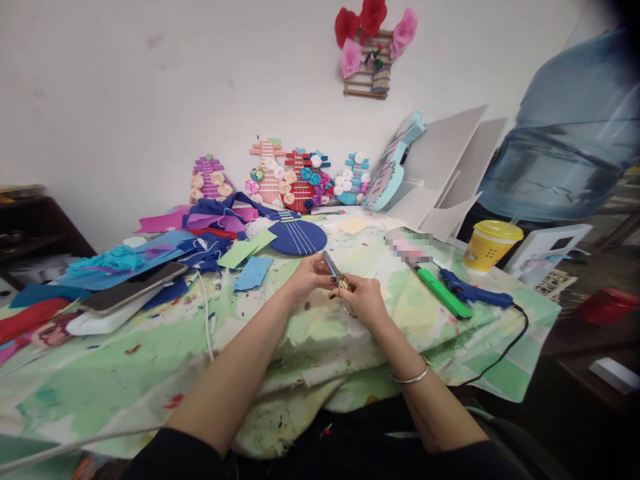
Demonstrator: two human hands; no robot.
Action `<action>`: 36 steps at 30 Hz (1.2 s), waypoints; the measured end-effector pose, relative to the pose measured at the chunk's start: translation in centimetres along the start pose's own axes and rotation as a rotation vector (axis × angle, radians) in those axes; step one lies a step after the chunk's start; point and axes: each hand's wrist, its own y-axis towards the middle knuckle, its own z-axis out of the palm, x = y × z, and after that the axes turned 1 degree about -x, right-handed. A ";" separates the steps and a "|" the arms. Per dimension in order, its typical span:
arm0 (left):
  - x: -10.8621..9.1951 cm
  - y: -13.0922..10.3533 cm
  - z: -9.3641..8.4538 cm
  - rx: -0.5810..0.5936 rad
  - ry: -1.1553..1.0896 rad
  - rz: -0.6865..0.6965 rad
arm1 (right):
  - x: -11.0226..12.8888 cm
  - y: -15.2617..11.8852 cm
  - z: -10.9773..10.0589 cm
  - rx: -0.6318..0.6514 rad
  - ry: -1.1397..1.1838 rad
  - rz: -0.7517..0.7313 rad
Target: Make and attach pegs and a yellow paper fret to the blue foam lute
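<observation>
My right hand (364,299) is closed round the handles of a pair of scissors (342,283), whose blades point up and away to the left. My left hand (309,275) is close beside the blades with its fingers pinched together; what it holds, if anything, is too small to make out. Just beyond both hands lies a dark blue lute-shaped craft piece (299,237) with white strings across its round body. To the left of it are a light blue scrap (253,274) and light green paper pieces (246,249).
A green utility knife (443,293) and a blue glue gun (475,291) with a black cord lie at right, near a yellow-lidded cup (493,245). A phone (134,288) and fabric scraps (117,261) cover the left. Decorated lutes (300,180) stand against the wall.
</observation>
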 end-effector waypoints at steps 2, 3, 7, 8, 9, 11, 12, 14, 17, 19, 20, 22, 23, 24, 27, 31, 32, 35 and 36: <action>0.0 0.0 0.0 -0.001 0.001 -0.003 | 0.0 0.0 -0.1 0.012 -0.012 -0.003; 0.0 0.0 0.0 0.001 0.000 -0.003 | 0.0 0.0 -0.1 0.015 -0.019 -0.006; 0.1 0.1 -0.1 0.014 0.002 -0.006 | 0.0 0.0 -0.2 0.022 -0.026 -0.012; 0.2 0.1 -0.1 0.015 0.004 -0.005 | 0.0 0.0 -0.2 0.025 -0.026 -0.010; 0.2 0.2 -0.1 0.014 0.005 -0.005 | 0.1 0.0 -0.2 0.028 -0.026 -0.009; 0.2 0.2 -0.1 0.010 -0.002 -0.003 | 0.1 0.0 -0.2 0.030 -0.032 -0.009; 0.2 0.2 -0.1 0.007 -0.009 -0.003 | 0.2 0.0 -0.2 0.025 -0.038 -0.010; 0.2 0.2 -0.1 0.006 -0.024 0.004 | 0.3 0.0 -0.2 -0.001 -0.053 -0.005; 0.0 0.3 -0.1 0.008 -0.053 0.024 | 0.2 0.1 -0.2 -0.077 -0.041 0.043; -0.3 0.3 -0.2 -0.003 -0.075 0.028 | 0.0 0.2 -0.2 -0.158 0.011 0.101; -0.4 0.3 -0.3 -0.018 -0.086 0.027 | -0.2 0.2 -0.2 -0.198 0.050 0.132; -0.8 0.3 -0.4 -0.058 -0.106 0.025 | -0.5 0.3 -0.1 -0.248 0.132 0.182; -0.9 0.3 -0.5 -0.079 -0.117 0.029 | -0.7 0.4 0.0 -0.248 0.165 0.199; -1.1 0.3 -0.5 -0.095 -0.128 0.033 | -0.8 0.4 0.0 -0.237 0.189 0.209; -1.3 0.4 -0.5 -0.133 -0.151 0.046 | -0.7 0.4 0.0 -0.204 0.189 0.214; -1.3 0.4 -0.5 -0.158 -0.168 0.055 | -0.4 0.3 -0.1 -0.178 0.163 0.187; -1.3 0.4 -0.5 -0.161 -0.173 0.058 | -0.4 0.3 -0.1 -0.172 0.169 0.178; -1.2 0.4 -0.6 -0.183 -0.202 0.061 | -0.5 0.1 -0.1 -0.158 0.189 0.159; -1.2 0.4 -0.6 -0.190 -0.216 0.059 | -0.5 0.1 0.0 -0.153 0.197 0.156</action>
